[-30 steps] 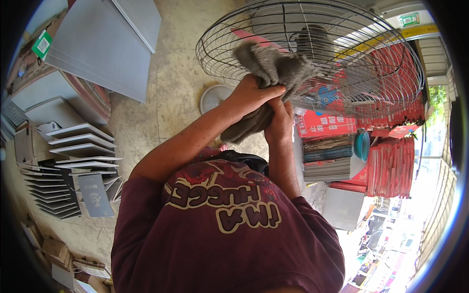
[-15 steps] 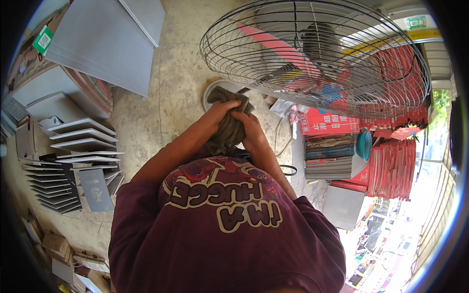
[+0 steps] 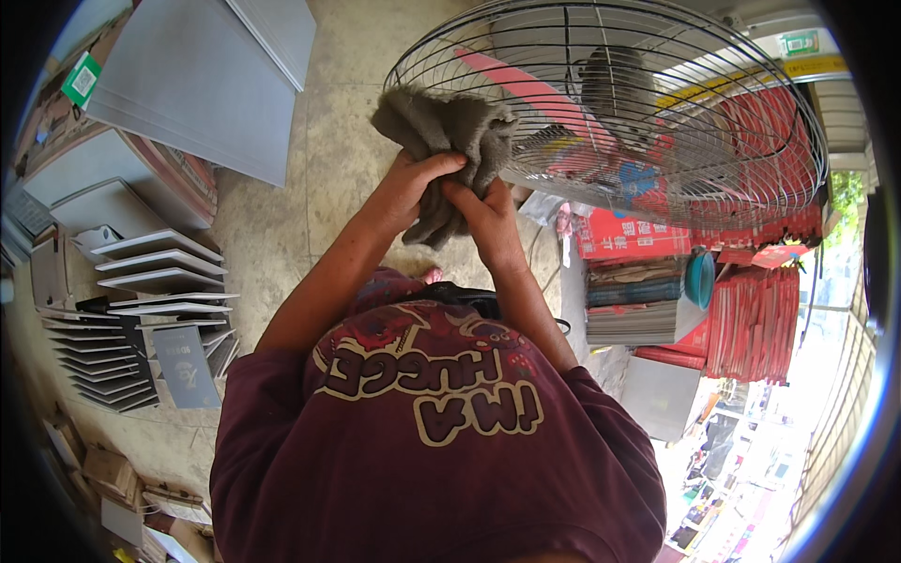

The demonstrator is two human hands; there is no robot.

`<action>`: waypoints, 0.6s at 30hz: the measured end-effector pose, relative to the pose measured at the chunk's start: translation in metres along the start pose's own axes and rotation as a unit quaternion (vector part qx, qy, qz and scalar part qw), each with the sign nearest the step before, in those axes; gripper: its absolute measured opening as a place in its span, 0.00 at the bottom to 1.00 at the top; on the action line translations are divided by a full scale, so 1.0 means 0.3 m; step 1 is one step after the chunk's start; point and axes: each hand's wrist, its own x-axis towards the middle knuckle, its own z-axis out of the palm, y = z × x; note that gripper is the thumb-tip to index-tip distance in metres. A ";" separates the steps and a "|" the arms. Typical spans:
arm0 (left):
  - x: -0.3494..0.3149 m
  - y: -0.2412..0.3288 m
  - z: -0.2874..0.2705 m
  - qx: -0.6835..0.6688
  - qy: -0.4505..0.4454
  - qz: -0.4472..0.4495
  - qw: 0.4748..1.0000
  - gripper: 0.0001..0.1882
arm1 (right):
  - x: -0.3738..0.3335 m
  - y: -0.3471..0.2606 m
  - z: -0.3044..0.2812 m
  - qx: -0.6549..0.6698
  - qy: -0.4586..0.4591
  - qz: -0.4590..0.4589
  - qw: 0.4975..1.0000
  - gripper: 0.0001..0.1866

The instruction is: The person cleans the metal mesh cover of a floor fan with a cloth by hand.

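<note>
A crumpled grey-brown cloth [image 3: 449,127] is bunched between my two hands, in front of my chest. My left hand [image 3: 418,188] is closed on its left side, the thumb lying across the folds. From the right, my right hand [image 3: 486,214] grips it too, thumb pointing up and inward. The cloth's upper part fans out past my fingers and overlaps the left rim of a large fan [image 3: 601,122] with a wire cage and red blades. Folds hang below my hands. Some of my fingers are hidden behind the cloth.
Large grey panels [image 3: 206,84] lean at the upper left. Below them stand racks of tile samples [image 3: 99,347]. Stacked red boxes [image 3: 751,324] and a teal bowl [image 3: 699,280] are on the right. Concrete floor [image 3: 272,253] spreads beneath.
Both hands have moved up and away from my body with the cloth. It has spread out at the top and now covers the round white thing that showed behind it.
</note>
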 end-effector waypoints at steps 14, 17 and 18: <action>-0.030 -0.155 -0.137 -0.062 0.058 -0.202 0.976 0.17 | -0.028 0.179 -0.019 0.130 0.015 0.183 0.974 0.17; -0.026 -0.171 -0.157 0.021 0.029 -0.153 0.988 0.19 | -0.037 0.161 -0.021 0.132 -0.010 0.207 0.969 0.16; -0.027 -0.168 -0.160 0.024 0.027 -0.146 0.989 0.19 | -0.042 0.148 -0.019 0.137 -0.019 0.220 0.966 0.16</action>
